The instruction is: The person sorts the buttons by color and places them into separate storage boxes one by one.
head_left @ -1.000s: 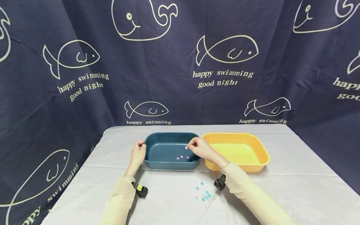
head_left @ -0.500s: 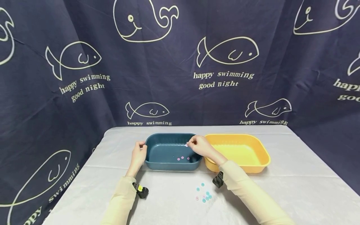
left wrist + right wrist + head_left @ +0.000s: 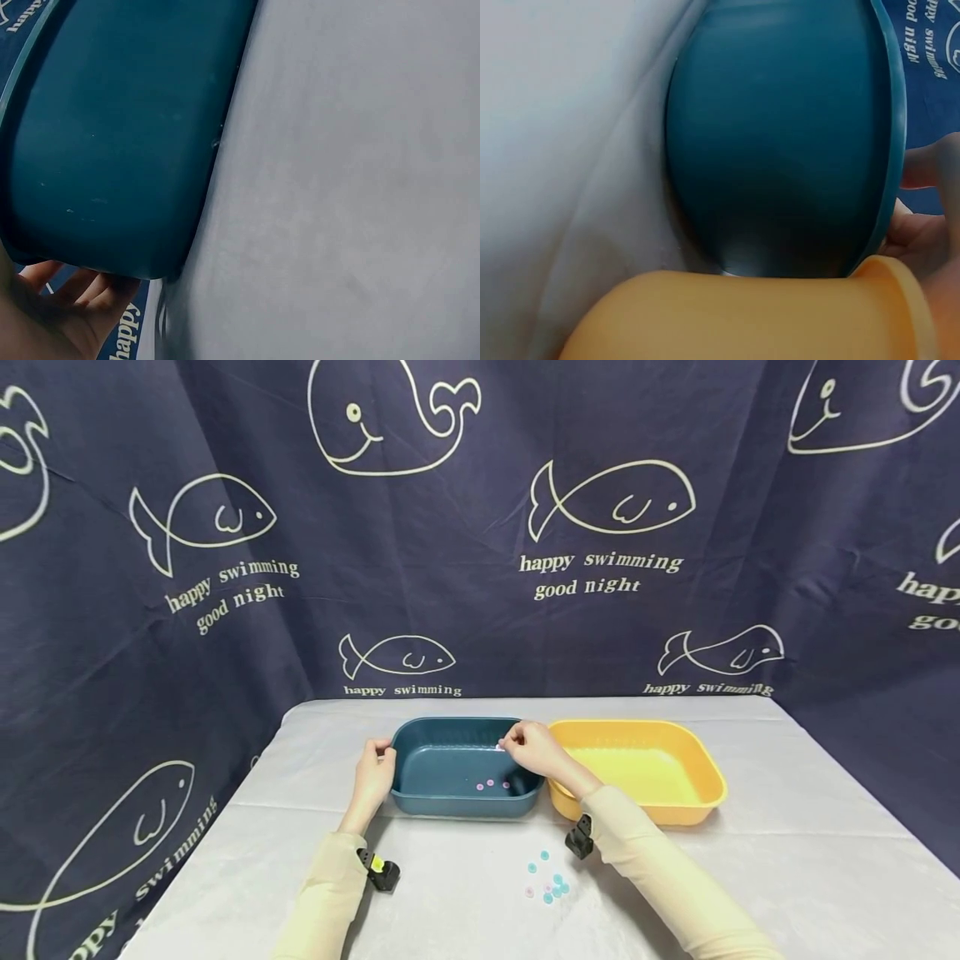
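My left hand [image 3: 373, 774] grips the left end of the dark teal bin [image 3: 465, 806], with its fingers against the outer end wall in the left wrist view. Over the bin's right end, my right hand [image 3: 534, 750] pinches a small pale pink disc [image 3: 500, 747], mostly covered by the fingertips. Several small pink discs [image 3: 491, 782] like buttons or beads lie on the bin's floor. In the right wrist view my right hand [image 3: 930, 217] shows only partly, beyond the teal rim, and the disc is hidden.
A yellow bin [image 3: 637, 768] stands right beside the teal one, under my right forearm. In front, several light blue discs [image 3: 557, 879] and a few pink discs [image 3: 529, 892] lie on the pale tabletop cloth [image 3: 465, 893]. A dark blue curtain [image 3: 480, 560] hangs behind.
My right hand has risen slightly over the teal bin, and less of the pinched pink disc shows. The left hand keeps its hold. The head view has shifted a little.
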Available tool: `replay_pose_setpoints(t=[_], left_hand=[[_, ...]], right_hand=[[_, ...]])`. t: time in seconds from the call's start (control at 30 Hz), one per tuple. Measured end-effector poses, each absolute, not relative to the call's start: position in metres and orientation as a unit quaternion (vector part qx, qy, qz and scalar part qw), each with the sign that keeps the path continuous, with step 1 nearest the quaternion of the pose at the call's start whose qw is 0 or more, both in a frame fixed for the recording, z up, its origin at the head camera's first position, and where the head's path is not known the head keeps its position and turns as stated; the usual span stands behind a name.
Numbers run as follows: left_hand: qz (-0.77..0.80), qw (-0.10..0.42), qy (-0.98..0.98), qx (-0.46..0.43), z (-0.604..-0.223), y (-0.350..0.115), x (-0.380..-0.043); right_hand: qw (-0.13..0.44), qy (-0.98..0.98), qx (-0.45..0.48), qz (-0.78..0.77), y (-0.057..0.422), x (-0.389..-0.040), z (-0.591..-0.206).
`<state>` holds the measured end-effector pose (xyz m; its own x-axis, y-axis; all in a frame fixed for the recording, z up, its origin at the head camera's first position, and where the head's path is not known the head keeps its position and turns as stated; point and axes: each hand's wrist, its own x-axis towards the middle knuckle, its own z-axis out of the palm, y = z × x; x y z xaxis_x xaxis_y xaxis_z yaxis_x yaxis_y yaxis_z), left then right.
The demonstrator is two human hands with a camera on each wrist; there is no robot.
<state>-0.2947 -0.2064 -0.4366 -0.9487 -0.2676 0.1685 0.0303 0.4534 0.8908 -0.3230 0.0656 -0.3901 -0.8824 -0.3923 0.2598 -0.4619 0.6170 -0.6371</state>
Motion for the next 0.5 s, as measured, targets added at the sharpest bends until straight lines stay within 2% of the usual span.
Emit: replay_pose_setpoints(t=[0.23, 0.5], left_hand=[[-0.514, 0.178, -0.837, 0.050, -0.4402, -0.2061, -0.2946], [-0.517, 0.141, -0.841, 0.074, -0.4372, -0.2049, -0.2948]], right_hand=[[0.053, -0.898, 0.238, 0.367, 0.0653, -0.3267, -0.3936], [0.054, -0.899, 0.245, 0.359, 0.0641, -0.3268, -0.3943]])
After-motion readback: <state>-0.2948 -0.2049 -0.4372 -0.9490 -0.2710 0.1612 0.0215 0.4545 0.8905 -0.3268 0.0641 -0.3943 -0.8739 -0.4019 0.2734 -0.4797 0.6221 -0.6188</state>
